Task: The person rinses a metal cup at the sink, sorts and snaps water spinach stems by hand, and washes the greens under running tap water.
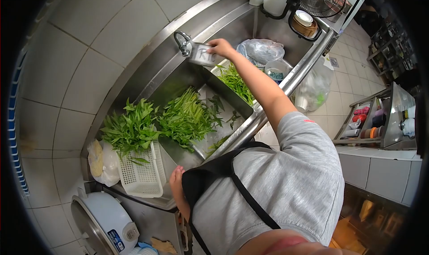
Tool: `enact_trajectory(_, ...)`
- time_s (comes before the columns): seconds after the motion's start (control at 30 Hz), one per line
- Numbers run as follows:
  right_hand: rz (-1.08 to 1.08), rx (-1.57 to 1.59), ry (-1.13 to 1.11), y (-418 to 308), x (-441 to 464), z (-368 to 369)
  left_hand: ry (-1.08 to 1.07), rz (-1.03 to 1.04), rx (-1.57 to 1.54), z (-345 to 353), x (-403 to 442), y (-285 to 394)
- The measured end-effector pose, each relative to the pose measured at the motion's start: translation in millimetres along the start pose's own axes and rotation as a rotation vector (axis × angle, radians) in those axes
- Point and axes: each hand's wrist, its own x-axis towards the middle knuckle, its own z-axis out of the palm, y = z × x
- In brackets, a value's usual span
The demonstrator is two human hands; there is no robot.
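Observation:
My right hand (220,48) grips the edge of a silvery container (203,54) with dark writing on it, held under the curved tap (182,42) at the back of the sink. Beside the sink's front edge, my left hand (177,178) is partly visible, fingers extended and nothing seen in it. Leafy green stems (190,116) lie in the steel sink (178,153). More leaves (134,127) are heaped over a white perforated basket (140,174) on the left. Other greens (237,81) fill a basket in the right basin.
A clear plastic bag (263,50) and a small tub (276,70) are in the right basin. Beyond stand a fan (321,0) and bamboo steamer (304,27). White bags (107,165) lie left, above a large cooker (105,219). Another plastic bag (315,87) hangs outside the sink.

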Motion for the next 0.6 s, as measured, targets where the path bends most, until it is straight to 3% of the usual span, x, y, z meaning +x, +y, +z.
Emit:
enact_trajectory(0.17,0.389,0.358,0.323,47,4,-71,0.060,-0.041,0.114,3,3,10)
enact_trajectory(0.3,0.375,0.669,0.523,65,21,-115,-0.005,-0.005,0.116,-1,4,13)
enact_trajectory(0.37,0.328,0.731,0.508,57,26,-129,-0.027,0.118,0.281,17,-12,29)
enact_trajectory(0.5,0.214,0.615,0.432,32,26,-123,-0.025,0.151,0.276,16,-8,25)
enact_trajectory(0.6,0.184,0.159,0.325,11,20,-94,-0.030,0.113,0.349,10,-3,21)
